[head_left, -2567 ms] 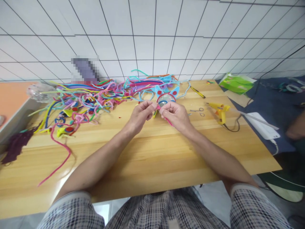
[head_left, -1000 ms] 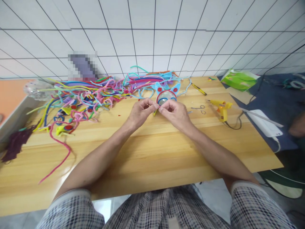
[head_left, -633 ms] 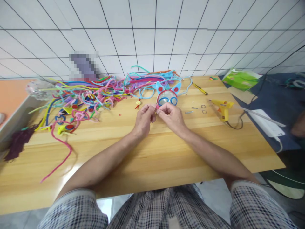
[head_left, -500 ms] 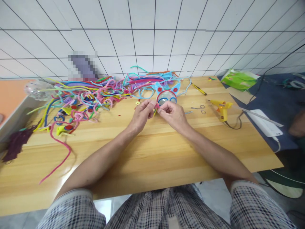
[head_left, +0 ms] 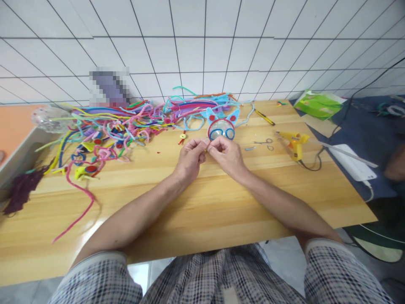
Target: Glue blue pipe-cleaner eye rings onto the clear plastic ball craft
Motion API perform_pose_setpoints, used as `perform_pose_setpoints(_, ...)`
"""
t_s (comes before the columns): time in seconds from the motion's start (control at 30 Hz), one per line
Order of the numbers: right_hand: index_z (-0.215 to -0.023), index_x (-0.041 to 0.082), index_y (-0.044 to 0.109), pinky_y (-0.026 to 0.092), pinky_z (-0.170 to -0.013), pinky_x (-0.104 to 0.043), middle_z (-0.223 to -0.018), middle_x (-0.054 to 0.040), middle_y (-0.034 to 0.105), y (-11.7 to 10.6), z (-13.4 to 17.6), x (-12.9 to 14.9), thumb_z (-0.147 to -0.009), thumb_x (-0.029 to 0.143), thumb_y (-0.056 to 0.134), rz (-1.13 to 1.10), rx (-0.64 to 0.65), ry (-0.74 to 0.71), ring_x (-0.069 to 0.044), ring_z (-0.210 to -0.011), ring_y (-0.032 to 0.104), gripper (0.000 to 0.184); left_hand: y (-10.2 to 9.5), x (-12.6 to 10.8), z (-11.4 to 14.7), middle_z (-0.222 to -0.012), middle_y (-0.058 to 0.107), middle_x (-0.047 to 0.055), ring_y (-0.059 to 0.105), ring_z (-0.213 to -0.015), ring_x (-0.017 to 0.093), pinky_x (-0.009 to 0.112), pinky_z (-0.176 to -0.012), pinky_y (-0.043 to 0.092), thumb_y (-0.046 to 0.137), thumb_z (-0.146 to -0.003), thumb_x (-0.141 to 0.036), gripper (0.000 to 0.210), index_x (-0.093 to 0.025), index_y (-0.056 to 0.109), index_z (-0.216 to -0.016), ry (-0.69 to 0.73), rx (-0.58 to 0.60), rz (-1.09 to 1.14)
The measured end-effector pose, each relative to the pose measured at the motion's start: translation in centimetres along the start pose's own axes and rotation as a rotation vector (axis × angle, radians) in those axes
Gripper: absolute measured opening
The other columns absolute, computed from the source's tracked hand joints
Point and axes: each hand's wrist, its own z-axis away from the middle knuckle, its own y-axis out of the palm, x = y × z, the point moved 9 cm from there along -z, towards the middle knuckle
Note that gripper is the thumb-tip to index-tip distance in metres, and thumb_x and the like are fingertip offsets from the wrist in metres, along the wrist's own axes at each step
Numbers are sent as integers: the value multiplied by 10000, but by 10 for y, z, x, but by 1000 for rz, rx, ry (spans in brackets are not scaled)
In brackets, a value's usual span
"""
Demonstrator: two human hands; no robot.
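My left hand (head_left: 191,158) and my right hand (head_left: 227,157) meet over the middle of the table, both closed in a pinch with fingertips touching. Between them is a short piece of pipe cleaner, mostly hidden by the fingers; only a yellowish bit shows. Just behind my hands stands a clear round ball (head_left: 222,126) dressed as an animal head, with a red rim, blue ears with red dots and blue eye rings. A small yellow bead (head_left: 182,136) on a red stem lies to the left of it.
A tangled heap of coloured pipe cleaners (head_left: 136,122) spreads over the back left. At right lie scissors (head_left: 264,142), a yellow cutter knife (head_left: 265,118) and a yellow glue gun (head_left: 295,143) with a cord. A white power strip (head_left: 352,163) sits beyond the table's edge.
My hands have drawn slightly closer together and turned inward, covering the pink and yellow bits that showed between them. The yellow bead and the ball's eye rings are now less covered.
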Motion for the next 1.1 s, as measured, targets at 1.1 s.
perform_pose_setpoints(1.1,-760,279,618,378,-553,-307,-583,67,594,-3,-6,7,-894,341,729,-3,151,40,-127,-519,498,185,-3,-32,-25,-592,551,-49,393,-504,67,245,-494,256,1156,-628,-545,536,-197,766,-744,68,214,-236)
